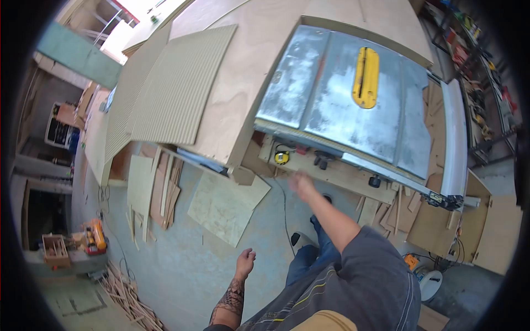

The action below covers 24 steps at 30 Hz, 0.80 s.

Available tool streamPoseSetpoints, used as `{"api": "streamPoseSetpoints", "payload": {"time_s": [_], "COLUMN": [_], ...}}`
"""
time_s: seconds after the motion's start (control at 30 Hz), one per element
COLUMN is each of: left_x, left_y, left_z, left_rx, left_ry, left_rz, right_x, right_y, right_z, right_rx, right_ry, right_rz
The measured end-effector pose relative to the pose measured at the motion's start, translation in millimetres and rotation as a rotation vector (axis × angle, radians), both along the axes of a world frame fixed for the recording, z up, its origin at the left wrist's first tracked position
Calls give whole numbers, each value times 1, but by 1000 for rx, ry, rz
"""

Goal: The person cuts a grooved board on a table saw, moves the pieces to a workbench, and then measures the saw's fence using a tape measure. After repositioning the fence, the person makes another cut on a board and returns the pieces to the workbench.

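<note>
My right hand point(301, 186) reaches forward below the front of a table saw point(337, 105), smeared by motion so its fingers do not show clearly. Just beyond it, a yellow tape measure point(281, 158) lies on a wooden ledge point(331, 175) under the saw's front rail. A black knob point(375, 181) and a dark handle point(321, 160) stick out along that ledge. Low at my side, my left hand point(246, 262) hangs over the floor with its fingers curled in, nothing visible in them. The saw's metal top carries a yellow blade insert point(365, 77).
A ribbed panel point(185, 83) lies on the plywood worktop point(243, 66) left of the saw. Plywood offcuts point(229, 204) rest on the floor, and a cable point(285, 215) runs near my feet. Wood strips point(130, 298) are piled at lower left. Tool shelves point(480, 83) stand at right.
</note>
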State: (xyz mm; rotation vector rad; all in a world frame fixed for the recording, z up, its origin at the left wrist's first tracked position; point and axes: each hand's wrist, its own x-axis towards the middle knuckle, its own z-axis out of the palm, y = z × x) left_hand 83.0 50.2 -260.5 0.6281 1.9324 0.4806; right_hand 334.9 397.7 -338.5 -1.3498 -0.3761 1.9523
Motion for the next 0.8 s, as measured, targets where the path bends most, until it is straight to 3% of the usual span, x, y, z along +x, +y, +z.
{"api": "streamPoseSetpoints", "payload": {"time_s": [0.03,0.07,0.1,0.2,0.23,0.27,0.33,0.37,0.4,0.5,0.6,0.63,0.77,0.8], "left_x": [13,27,41,76,90,101,115,119,117,103,100,100,82,84], "left_y": [31,66,100,187,217,250,301,324,346,395,430,445,452,452], "left_z": [-2,-3,-6,-12,-8,0,-3,-7,-17,-65,-66,-60,-111,-111], "left_rx": [0,23,52,97,141,133,173,200,175,378,412,330,423,577], "left_ry": [-13,-5,7,-7,2,110,162,222,265,374,492,504,518,543], "left_rz": [-33,-138,-237,-380,-427,-551,-611,-619,-669,-802,-1014,-1178,-1278,-1239], "right_x": [27,51,85,211,264,320,372,390,399,401,379,369,345,343], "right_y": [-34,-65,-88,-130,-137,-140,-103,-80,-66,-33,-15,-13,-31,-30], "right_z": [-9,-25,6,-26,-73,-87,-31,-12,3,39,63,68,94,104], "right_rx": [-76,-225,-294,-431,-423,-299,-196,-85,30,56,96,106,125,132], "right_ry": [83,137,61,-137,-161,-116,-343,-197,-52,-2,91,121,256,289], "right_rz": [105,53,6,-572,-877,-939,-1101,-1167,-1220,-1287,-1321,-1324,-1351,-1365]}}
